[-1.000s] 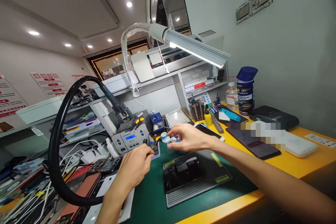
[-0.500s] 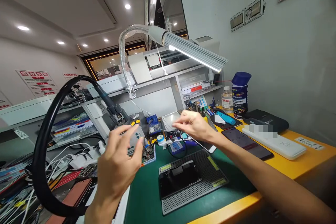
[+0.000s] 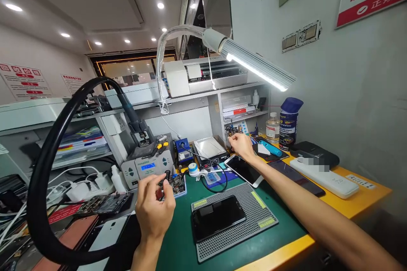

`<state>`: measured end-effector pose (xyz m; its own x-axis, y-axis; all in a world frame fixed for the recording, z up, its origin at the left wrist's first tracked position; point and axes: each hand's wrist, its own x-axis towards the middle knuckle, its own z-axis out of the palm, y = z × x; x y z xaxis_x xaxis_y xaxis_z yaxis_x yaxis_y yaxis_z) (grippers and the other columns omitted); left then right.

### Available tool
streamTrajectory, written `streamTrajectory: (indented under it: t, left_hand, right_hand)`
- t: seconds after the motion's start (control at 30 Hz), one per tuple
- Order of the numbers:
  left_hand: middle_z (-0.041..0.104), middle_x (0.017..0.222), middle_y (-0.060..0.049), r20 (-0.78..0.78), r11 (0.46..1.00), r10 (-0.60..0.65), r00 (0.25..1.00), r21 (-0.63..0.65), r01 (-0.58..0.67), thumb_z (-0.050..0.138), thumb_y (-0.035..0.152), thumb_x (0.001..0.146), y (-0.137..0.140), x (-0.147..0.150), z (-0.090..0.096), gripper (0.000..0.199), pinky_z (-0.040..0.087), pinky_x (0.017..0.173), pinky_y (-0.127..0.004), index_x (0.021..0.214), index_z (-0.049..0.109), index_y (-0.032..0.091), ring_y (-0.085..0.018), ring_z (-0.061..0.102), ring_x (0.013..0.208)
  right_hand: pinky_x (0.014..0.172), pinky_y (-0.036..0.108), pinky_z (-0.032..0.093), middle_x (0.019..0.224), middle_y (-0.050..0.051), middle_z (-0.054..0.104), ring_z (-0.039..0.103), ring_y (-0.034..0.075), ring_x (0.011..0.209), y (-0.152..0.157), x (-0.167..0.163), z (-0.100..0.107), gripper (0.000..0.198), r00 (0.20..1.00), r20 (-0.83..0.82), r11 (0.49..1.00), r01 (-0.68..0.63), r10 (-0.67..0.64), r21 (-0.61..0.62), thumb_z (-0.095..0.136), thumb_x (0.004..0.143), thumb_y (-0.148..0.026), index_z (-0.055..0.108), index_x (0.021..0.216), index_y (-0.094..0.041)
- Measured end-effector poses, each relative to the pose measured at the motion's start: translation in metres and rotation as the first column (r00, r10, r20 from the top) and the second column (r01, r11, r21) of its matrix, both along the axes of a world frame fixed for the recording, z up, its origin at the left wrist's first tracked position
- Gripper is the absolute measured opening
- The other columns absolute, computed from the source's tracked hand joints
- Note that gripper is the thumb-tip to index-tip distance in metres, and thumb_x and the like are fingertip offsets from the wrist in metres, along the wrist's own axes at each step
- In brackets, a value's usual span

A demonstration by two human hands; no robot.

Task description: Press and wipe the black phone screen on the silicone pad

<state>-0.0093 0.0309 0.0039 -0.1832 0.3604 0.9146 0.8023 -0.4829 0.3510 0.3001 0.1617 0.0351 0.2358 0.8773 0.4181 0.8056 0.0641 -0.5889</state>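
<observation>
My left hand [image 3: 156, 201] is raised over the left side of the green mat [image 3: 178, 245], with thumb and fingers curled together. A small black, ridged piece [image 3: 167, 174] and a bit of dark red show between the fingertips; its kind is unclear. Farther back, my right hand [image 3: 242, 146] has its fingers bent in a pinch in front of a rack of small tools [image 3: 233, 129]. What those fingers hold, if anything, is hidden. A black smartphone [image 3: 219, 218] lies screen up on a grey perforated pad [image 3: 235, 237] between my arms.
Behind my left hand are a grey station with a blue display [image 3: 148, 167] and a tray of small parts [image 3: 178, 184]. A white-framed tablet [image 3: 243, 169] lies below my right wrist. A black hose [image 3: 44, 169] arcs on the left; a lit lamp [image 3: 257, 65] hangs above.
My right hand has moved back and right, to the tool rack. The fingers of my left hand have drawn closer together, and the dark piece now shows between them. The camera view has shifted.
</observation>
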Motion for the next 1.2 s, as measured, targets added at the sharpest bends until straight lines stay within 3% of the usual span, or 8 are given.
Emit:
streamTrajectory:
  t: [0.23,0.53,1.2]
  left_hand:
    - [0.062,0.101,-0.009,-0.060,1.000,-0.011,0.998,0.000,0.011,0.058,0.017,0.091,0.002,0.005,-0.004,0.013,0.052,0.060,-0.026,0.096,0.069,0.015,-0.011,0.059,0.061]
    - [0.061,0.099,-0.005,-0.065,0.999,-0.042,0.997,0.019,0.044,0.059,0.017,0.091,0.003,0.008,-0.005,0.011,0.049,0.058,-0.025,0.093,0.070,0.016,-0.007,0.050,0.054]
    - [0.060,0.099,-0.004,-0.067,0.997,-0.074,0.995,-0.021,0.073,0.058,0.019,0.091,0.001,0.010,-0.006,0.010,0.047,0.055,-0.025,0.091,0.069,0.017,-0.006,0.047,0.052]
  right_hand:
    - [0.090,0.044,0.057,0.126,0.010,0.064,0.066,0.023,0.106,0.014,-0.002,-0.015,0.031,0.991,0.125,0.995,0.057,-0.047,-0.080,0.062,0.099,-0.035,0.063,0.125,-0.018]
    - [0.090,0.044,0.057,0.127,0.010,0.064,0.066,0.024,0.107,0.024,0.002,-0.031,0.033,0.985,0.168,0.987,0.074,-0.049,-0.146,0.063,0.098,-0.035,0.062,0.126,-0.018]
    - [0.090,0.044,0.057,0.127,0.010,0.064,0.066,0.024,0.106,0.028,0.007,-0.037,0.034,0.977,0.164,0.969,0.163,-0.133,-0.187,0.063,0.098,-0.035,0.061,0.126,-0.017]
